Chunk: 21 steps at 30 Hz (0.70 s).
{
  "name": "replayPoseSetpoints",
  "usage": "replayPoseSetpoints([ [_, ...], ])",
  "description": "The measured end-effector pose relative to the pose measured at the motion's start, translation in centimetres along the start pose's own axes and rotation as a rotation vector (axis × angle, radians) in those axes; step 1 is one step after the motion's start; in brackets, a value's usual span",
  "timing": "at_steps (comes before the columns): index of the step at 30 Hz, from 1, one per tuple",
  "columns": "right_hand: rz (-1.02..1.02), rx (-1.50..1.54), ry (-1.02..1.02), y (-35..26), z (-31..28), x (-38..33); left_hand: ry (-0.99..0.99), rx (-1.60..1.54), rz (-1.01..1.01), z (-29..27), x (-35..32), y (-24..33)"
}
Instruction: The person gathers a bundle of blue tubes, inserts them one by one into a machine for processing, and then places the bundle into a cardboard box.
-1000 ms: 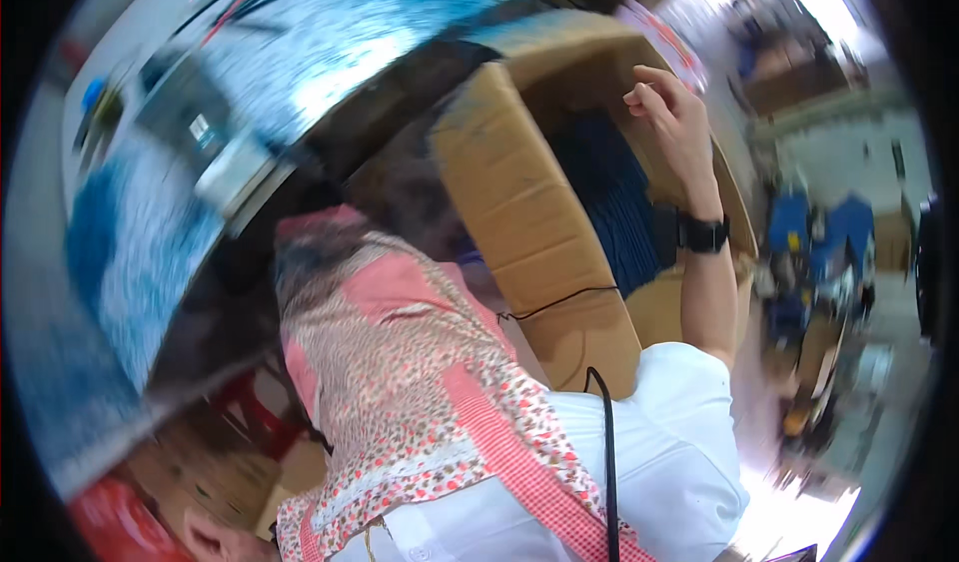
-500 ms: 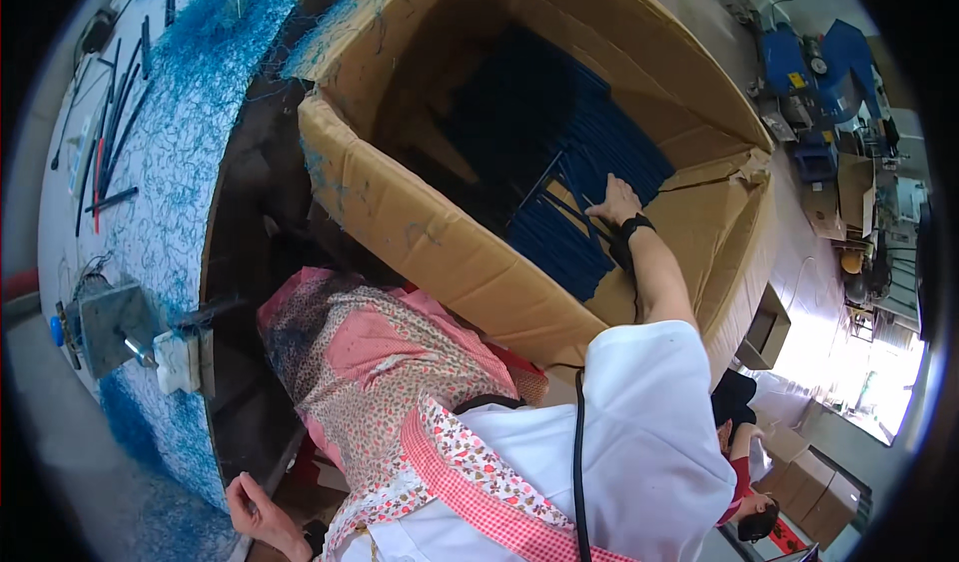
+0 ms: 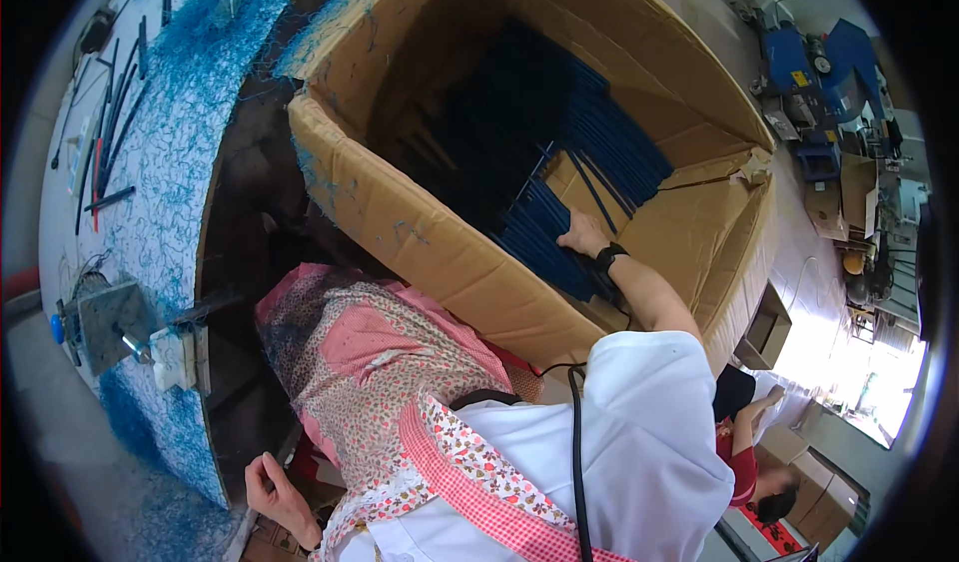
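A large cardboard box (image 3: 430, 212) lies open in front of me, holding many thin dark-blue rods (image 3: 617, 127) in rows. My right hand (image 3: 587, 234) reaches inside with its fingers bent against the edge of a nearer bundle of blue rods (image 3: 534, 220). A strip of bare cardboard and a few loose rods separate that bundle from the rods farther right. The far left of the box is in deep shadow. My left hand (image 3: 280, 497) hangs at the lower left beside my apron, its fingers loosely curled with a gap to the thumb and nothing in it.
A white table (image 3: 165, 202) covered in blue shavings stands at left, with dark rods, a red rod (image 3: 98, 177) and a metal fixture (image 3: 115, 322). A black cord (image 3: 579, 462) runs down my sleeve. Blue machinery (image 3: 844, 72) and another person (image 3: 744, 452) are at right.
My right hand has moved left and a little nearer inside the box. The nearer rods shifted left with it, widening the bare strip. My left hand moved slightly right.
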State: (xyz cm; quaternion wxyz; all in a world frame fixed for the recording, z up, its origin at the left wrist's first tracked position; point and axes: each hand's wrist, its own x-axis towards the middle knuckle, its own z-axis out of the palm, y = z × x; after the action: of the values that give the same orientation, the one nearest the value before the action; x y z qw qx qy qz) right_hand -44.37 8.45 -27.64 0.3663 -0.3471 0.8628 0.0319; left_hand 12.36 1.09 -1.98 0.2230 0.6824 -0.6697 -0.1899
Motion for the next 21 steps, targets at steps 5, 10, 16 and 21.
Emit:
replayPoseSetpoints([
  [5, 0.078, -0.088, -0.090, -2.6, -5.8, -3.1, 0.027, -0.009, 0.035, 0.3, 0.0, 0.0],
  [10, 0.045, 0.052, -0.086, -3.0, -7.6, -6.0, 0.053, -0.062, 0.141, 0.6, 1.2, -0.1],
  [16, -0.225, 0.676, 0.300, -5.0, -11.1, -8.6, 0.038, -0.177, 0.218, 0.3, 2.6, 0.1],
  [21, -0.577, 0.745, 0.382, -19.0, -20.7, -18.2, -0.161, -0.534, 0.090, -0.5, 4.0, 0.8],
])
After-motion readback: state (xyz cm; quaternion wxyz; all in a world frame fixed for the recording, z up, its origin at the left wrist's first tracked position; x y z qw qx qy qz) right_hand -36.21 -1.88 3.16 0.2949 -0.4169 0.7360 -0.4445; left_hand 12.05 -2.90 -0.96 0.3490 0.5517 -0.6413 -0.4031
